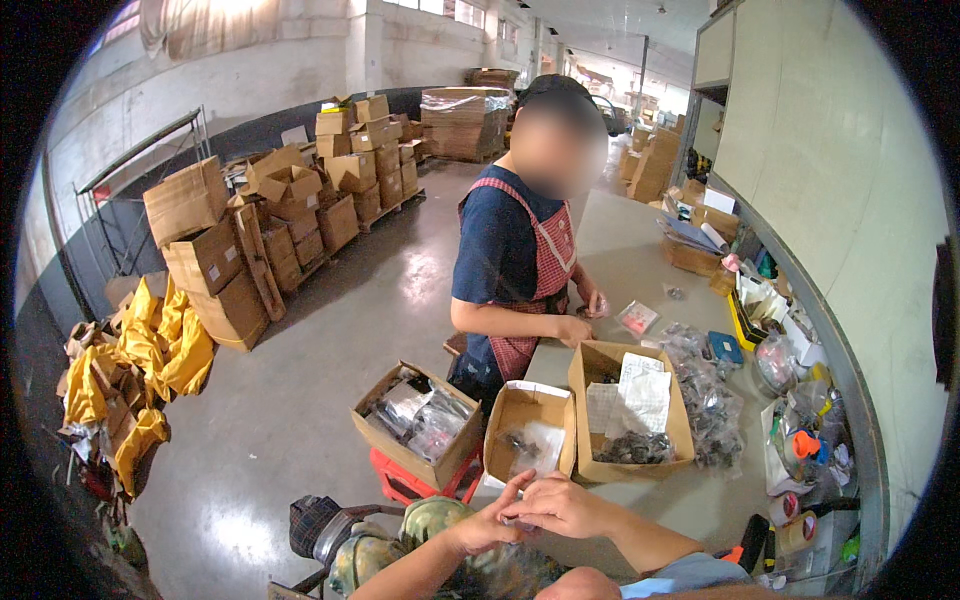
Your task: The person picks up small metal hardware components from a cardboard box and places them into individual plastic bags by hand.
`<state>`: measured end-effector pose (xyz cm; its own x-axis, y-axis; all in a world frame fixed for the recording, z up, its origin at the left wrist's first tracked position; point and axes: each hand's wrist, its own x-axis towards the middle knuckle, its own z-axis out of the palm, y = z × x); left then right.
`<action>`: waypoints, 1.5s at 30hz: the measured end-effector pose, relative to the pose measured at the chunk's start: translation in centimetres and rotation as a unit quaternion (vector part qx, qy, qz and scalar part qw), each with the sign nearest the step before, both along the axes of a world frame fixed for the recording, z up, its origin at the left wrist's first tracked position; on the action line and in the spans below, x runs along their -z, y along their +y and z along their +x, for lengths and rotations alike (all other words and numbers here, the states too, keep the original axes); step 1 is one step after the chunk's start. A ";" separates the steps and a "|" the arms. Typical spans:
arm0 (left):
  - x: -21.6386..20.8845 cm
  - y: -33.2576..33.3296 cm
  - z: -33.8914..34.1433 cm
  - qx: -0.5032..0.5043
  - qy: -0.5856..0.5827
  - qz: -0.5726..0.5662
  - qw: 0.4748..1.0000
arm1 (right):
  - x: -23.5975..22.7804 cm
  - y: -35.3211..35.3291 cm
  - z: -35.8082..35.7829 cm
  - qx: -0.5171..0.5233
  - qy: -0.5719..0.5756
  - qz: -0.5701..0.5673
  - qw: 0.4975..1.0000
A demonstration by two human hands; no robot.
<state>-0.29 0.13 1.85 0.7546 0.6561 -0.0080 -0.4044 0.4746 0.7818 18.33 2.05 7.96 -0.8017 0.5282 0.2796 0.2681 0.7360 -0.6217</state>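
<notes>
My left hand (487, 525) and my right hand (566, 504) meet in front of my lap, at the near edge of the table. Their fingers are closed together around something small, mostly hidden; I cannot make out what it is. Just beyond them sits a small open cardboard box (497, 413) with a clear plastic bag (522, 452) and white paper inside. To its right, a larger cardboard box (682, 458) holds dark small parts (634, 448) and paper sheets (641, 393). On the left, another carton (372, 422) filled with bagged items rests on a red stool (400, 479).
A co-worker in a red checked apron (548, 245) stands at the table's (625, 230) far left side, hands over it. Clear bags of dark parts (712, 420) lie right of the boxes. Tape rolls (798, 532) and tools line the right edge. Stacked cartons (215, 270) stand on the floor.
</notes>
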 end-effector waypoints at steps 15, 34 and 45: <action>1.8 0.4 -0.3 0.053 0.012 0.000 0.999 | 1.1 -1.1 -0.8 0.015 0.025 0.069 0.997; 0.0 0.7 0.4 -0.344 0.248 0.316 0.849 | 3.1 0.5 0.1 0.194 0.104 -0.074 0.973; -0.3 0.5 0.2 -0.318 0.251 0.250 0.880 | 3.2 0.8 -0.3 0.149 0.108 -0.163 0.969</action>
<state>-0.08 0.60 2.11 0.2184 0.9602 0.1739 -0.0078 -0.1765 0.9843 18.06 2.85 4.76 -0.5421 0.8154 0.2030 0.2760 0.4010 -0.8735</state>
